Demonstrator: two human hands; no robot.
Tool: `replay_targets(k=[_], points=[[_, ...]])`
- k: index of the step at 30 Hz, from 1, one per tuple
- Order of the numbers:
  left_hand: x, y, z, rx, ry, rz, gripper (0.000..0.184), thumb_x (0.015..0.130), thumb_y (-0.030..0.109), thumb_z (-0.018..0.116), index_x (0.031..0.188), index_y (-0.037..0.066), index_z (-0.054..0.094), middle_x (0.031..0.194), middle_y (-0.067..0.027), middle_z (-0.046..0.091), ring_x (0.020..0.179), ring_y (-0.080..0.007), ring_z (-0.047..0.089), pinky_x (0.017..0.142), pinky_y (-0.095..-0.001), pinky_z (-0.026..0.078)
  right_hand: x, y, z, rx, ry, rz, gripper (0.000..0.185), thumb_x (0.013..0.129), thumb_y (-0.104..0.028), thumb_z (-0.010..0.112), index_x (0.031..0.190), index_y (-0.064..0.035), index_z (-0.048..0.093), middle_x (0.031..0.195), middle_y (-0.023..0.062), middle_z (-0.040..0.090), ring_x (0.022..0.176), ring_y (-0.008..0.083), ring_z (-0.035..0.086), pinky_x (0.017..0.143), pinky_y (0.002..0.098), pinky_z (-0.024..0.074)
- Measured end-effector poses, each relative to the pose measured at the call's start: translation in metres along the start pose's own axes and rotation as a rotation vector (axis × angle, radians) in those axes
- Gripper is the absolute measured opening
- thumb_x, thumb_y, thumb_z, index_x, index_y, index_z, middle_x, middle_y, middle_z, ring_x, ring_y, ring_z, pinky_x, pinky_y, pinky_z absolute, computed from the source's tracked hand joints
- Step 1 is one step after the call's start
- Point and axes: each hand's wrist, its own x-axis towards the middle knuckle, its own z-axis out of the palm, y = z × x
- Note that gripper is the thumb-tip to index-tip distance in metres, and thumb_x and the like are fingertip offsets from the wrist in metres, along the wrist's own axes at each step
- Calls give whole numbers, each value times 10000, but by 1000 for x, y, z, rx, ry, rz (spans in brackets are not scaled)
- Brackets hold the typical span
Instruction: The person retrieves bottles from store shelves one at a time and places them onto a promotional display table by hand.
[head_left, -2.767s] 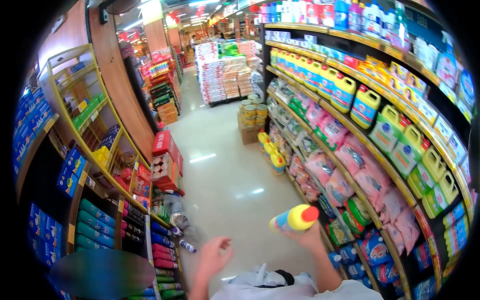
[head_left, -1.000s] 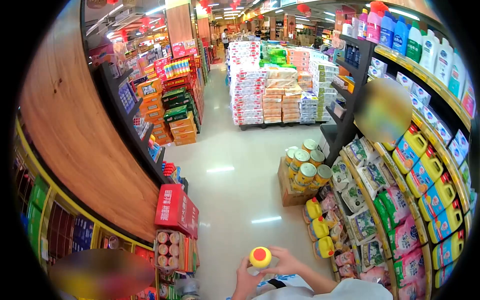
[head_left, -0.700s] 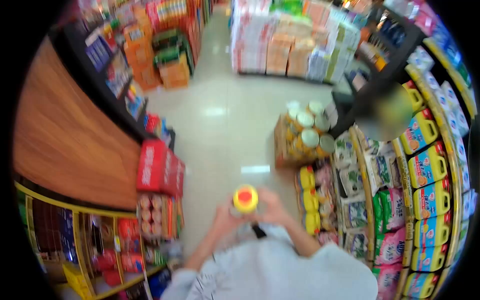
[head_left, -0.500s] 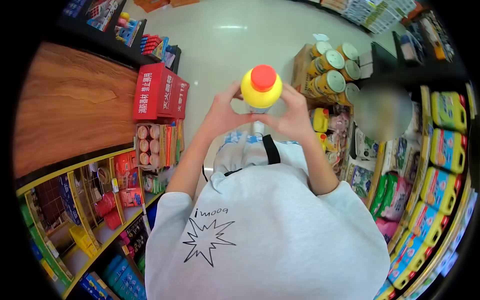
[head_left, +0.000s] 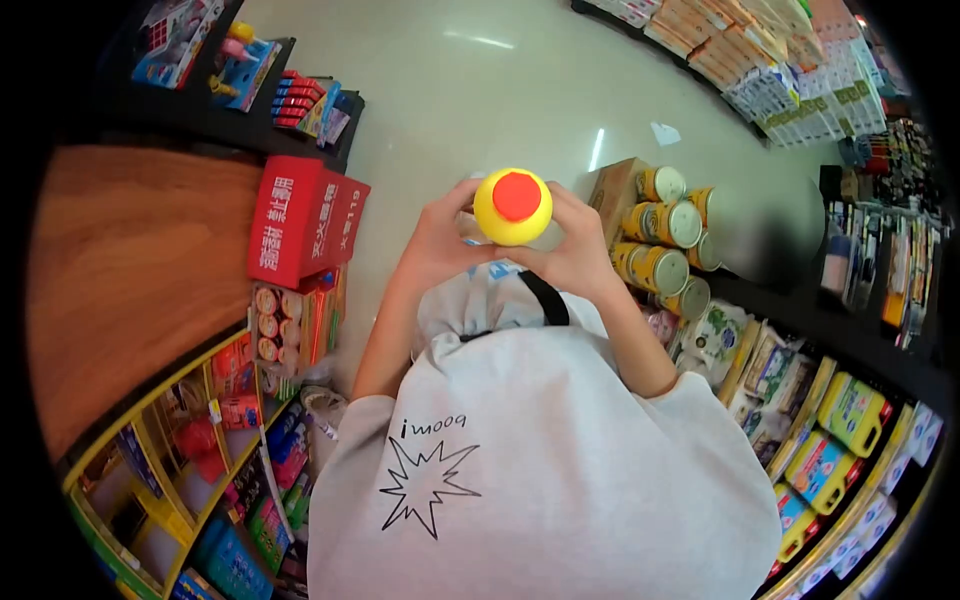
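A yellow bottle with a red cap (head_left: 515,208) is held upright in front of my body, seen from above. My left hand (head_left: 445,232) grips it from the left side, the thumb across the near side. From the right, my right hand (head_left: 580,240) closes on the same bottle, its thumb meeting the near side too. The fingers of both hands are partly hidden behind the bottle, and its lower body and label are out of sight beneath the yellow shoulder.
A red fire-equipment box (head_left: 300,220) stands at the left by a wooden panel (head_left: 150,290). Yellow cans (head_left: 665,222) are stacked beside a carton at the right. Shelves hold yellow jugs (head_left: 820,470) at lower right and packaged goods (head_left: 235,560) at lower left. Boxes (head_left: 800,100) are piled at far right.
The view has turned, and the shelves and cans shift in the picture. The bottle appears lower and is seen more directly from above. Both hands keep hold of it.
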Motion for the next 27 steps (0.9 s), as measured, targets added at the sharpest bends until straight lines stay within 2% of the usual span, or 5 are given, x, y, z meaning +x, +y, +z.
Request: replay_targets(k=[6,12,19,21,27], points=[[115,12,-65,72,103,94,618,654,83,813,1216,70,559,1115,-77,659,1026,-203,630,882,-347,483,130,11,-19,70,-8,-1,537,623,-134,854,1102,-40,629,1030,121,643,931,281,631,813,360,507],[194,14,-107,101,38,-9,634,650,119,820,1226,85,557,1144,-86,645,1080,-196,607,858,-351,490,220,24,-28,151,49,140,527,629,-113,856,1104,-45,638,1049,120,646,949,254,633,845,338,501],[272,-31,-120,-16,143,-118,637,648,108,816,1227,60,555,1155,-89,628,1086,-212,601,848,-350,503,303,88,-26,226,36,77,538,638,-178,862,1097,-39,619,1011,124,640,891,269,616,755,339,490],[299,-35,-128,-33,131,-233,643,646,103,807,1231,44,548,1160,-105,624,1096,-219,598,855,-354,509,330,112,-29,202,-29,124,539,641,-181,853,1106,-49,615,1017,117,633,906,268,615,772,338,491],[421,-46,-169,39,128,-199,625,655,108,805,1220,38,548,1142,-110,636,1075,-224,612,884,-361,506,455,152,-53,234,14,21,523,623,-150,857,1090,-61,640,1017,110,652,928,253,633,824,351,497]])
